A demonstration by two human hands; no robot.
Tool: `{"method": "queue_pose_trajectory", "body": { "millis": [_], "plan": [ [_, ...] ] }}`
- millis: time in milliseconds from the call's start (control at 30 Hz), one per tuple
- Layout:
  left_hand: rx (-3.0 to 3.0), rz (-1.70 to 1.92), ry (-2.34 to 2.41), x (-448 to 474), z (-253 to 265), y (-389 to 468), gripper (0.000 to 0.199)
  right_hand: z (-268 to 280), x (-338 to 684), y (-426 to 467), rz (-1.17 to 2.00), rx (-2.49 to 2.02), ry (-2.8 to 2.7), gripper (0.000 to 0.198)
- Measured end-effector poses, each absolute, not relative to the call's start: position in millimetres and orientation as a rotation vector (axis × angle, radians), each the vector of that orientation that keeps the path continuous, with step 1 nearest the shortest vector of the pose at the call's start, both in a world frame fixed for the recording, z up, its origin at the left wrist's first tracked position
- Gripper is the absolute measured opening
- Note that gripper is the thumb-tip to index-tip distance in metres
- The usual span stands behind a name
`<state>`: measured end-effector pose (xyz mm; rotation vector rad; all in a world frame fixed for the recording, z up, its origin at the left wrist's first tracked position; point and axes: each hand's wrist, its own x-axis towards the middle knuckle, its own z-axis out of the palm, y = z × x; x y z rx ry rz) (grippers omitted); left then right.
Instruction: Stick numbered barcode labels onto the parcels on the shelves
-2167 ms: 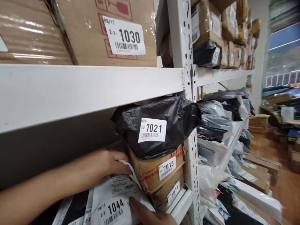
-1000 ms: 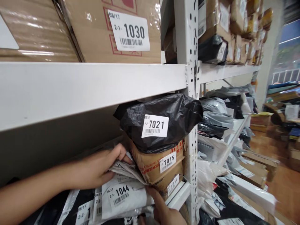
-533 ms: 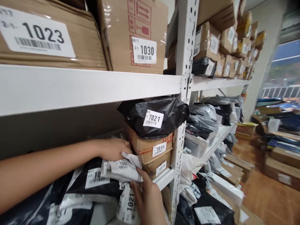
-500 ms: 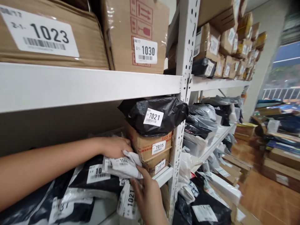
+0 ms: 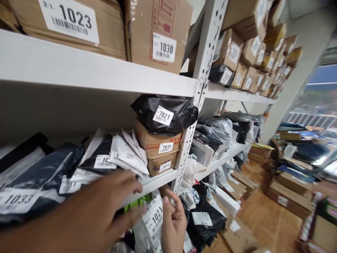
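My right hand (image 5: 173, 221) has its fingers curled at the right edge of a grey-white mailing bag (image 5: 152, 216) labelled 1021, held low in front of the shelf edge. My left hand (image 5: 116, 207), smeared by motion, reaches in from the left with its fingers apart and nothing in them. Its fingertips are just left of the 1021 bag. Behind, on the shelf, white mailing bags (image 5: 129, 151), one labelled 1044, lean against two stacked cardboard boxes (image 5: 158, 146) labelled 7015 and 7014. A black bag (image 5: 165, 112) labelled 7021 rests on these boxes.
A white shelf beam (image 5: 100, 72) crosses above my hands, carrying cartons such as box 1030 (image 5: 158, 31). A perforated upright (image 5: 189, 130) stands right of the boxes. Dark bags (image 5: 44, 168) lie at left. More parcels cover further shelves and the wooden floor (image 5: 250, 207).
My left hand has left the white 1044 bag and drawn back toward me. My right hand has moved down and away from it with the 1021 bag. The view has shifted.
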<state>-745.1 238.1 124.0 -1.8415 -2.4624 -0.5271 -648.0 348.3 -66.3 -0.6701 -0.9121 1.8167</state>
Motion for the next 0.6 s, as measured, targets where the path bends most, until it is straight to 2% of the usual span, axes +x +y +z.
{"method": "queue_pose_trajectory", "body": {
  "millis": [67, 167, 200, 300, 433, 533, 600],
  "plan": [
    [-1.689, -0.823, -2.719, -722.2, 68.9, 215.8, 0.056, -71.8, -643.7, 337.7, 1.818, -0.667, -0.832, 0.052],
    [-1.458, -1.648, -3.031, -703.5, -2.8, 211.9, 0.05, -81.8, -635.4, 321.3, 1.862, -0.636, -0.784, 0.046],
    [-1.4, -1.796, -3.042, -700.5, -20.0, 215.9, 0.048, -86.4, -632.1, 317.2, 1.874, -0.631, -0.791, 0.044],
    [-1.105, -1.932, -2.94, -694.0, -51.0, 229.3, 0.039, -105.0, -620.7, 314.0, 1.876, -0.631, -0.889, 0.041],
    [-0.871, -2.14, -2.8, -683.2, -65.9, 230.7, 0.035, -132.8, -603.0, 326.0, 1.994, -0.473, -1.215, 0.044],
    [-0.717, -2.545, -2.656, -674.8, -74.7, 223.7, 0.044, -142.7, -592.3, 327.4, 2.073, -0.481, -1.339, 0.058],
    [-0.642, -2.67, -2.6, -670.9, -82.2, 217.8, 0.051, -142.4, -586.1, 319.7, 2.046, -0.53, -1.297, 0.058]
  ]
}}
